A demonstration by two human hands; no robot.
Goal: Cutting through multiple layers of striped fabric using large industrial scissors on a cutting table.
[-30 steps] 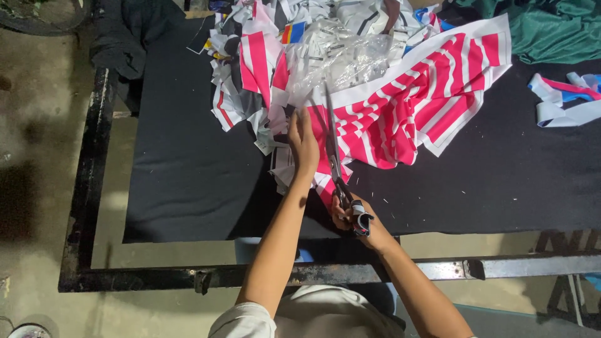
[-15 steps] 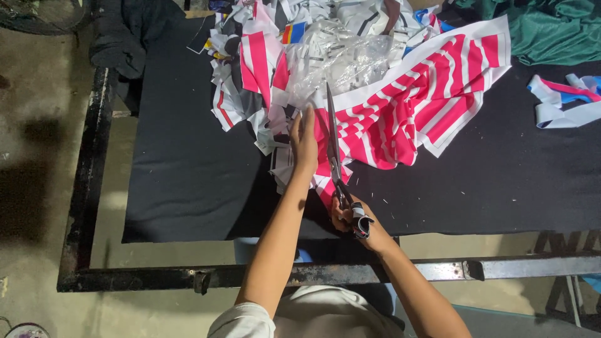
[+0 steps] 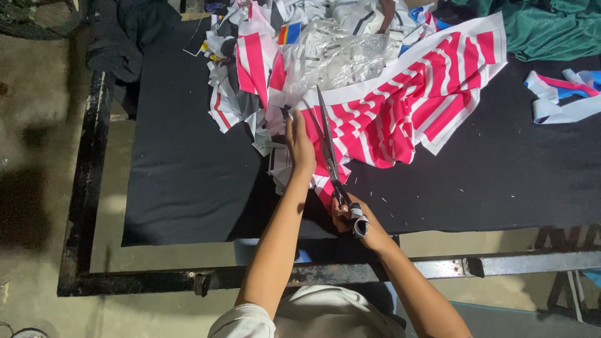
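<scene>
A black metal frame table (image 3: pixel 87 188) carries a black cloth (image 3: pixel 188 175) spread over most of its top. On the cloth, toward the far edge, lies a pink-and-white striped fabric (image 3: pixel 426 100) beside a heap of scraps (image 3: pixel 250 75). Green cloth (image 3: pixel 557 28) lies at the far right corner, with a loose strip (image 3: pixel 563 106) near the right edge.

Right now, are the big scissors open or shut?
Shut, or nearly: the scissors show as one thin line over the red and white striped cloth, with no gap visible. The right hand grips the handles.
</scene>
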